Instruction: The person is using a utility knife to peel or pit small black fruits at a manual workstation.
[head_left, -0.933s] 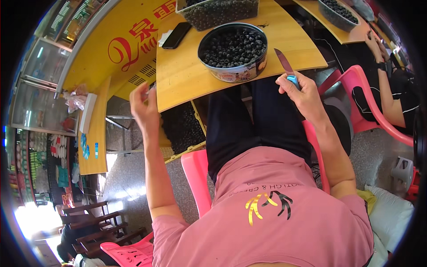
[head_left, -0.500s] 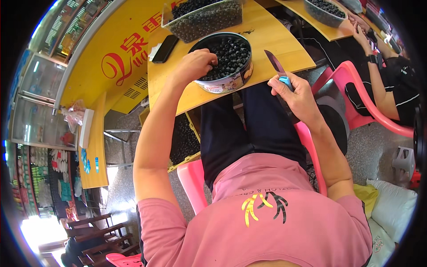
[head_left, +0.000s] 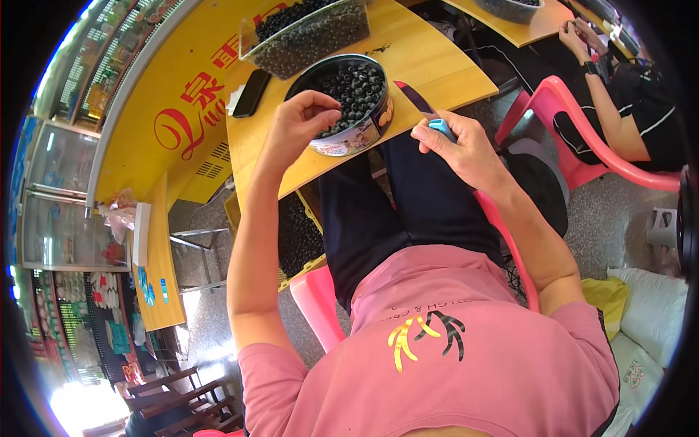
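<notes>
My left hand [head_left: 297, 130] is at the near left rim of a round tin [head_left: 348, 143] full of small, dark, round, berry-like pieces [head_left: 360, 89]. Its thumb and fingertips are drawn together in a pinch. Whatever they hold, if anything, is too small to make out. To the right of the tin, past the table's near edge, my right hand [head_left: 464, 149] grips a knife [head_left: 416, 99] by its light blue handle. The dark blade points up and to the left, toward the tin, without touching it.
Behind the tin stands a clear plastic tub [head_left: 309, 45] of the same dark pieces. A black phone [head_left: 252, 93] lies left on the wooden table [head_left: 422, 54]. Below the table is a yellow crate [head_left: 314, 211] with more pieces. At right, another person [head_left: 619, 116] sits by a pink chair [head_left: 564, 102].
My left hand has come up out of the dark pieces to the tin's near left rim, fingertips pinched. My right hand still holds the knife. The whole view has shifted slightly.
</notes>
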